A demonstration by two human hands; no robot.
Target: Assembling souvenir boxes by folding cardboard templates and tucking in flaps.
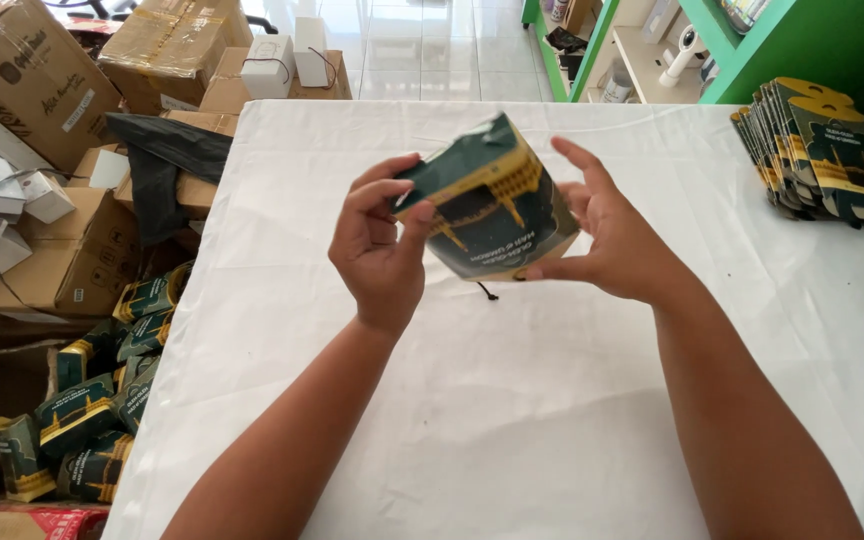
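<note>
I have both hands, left and right, clamped on a green-and-gold carton, held between them above the worktop; something small, perhaps a cord end, dangles beneath.

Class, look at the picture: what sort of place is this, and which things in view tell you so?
Probably a small packing or stock room: stacked cardboard cartons, a pile of flat green-and-gold boxes, and many folded ones heaped on the floor.

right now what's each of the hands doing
Left hand: closed on the green and gold box, left side.
Right hand: fingers spread, holding the same box, right side.
</note>
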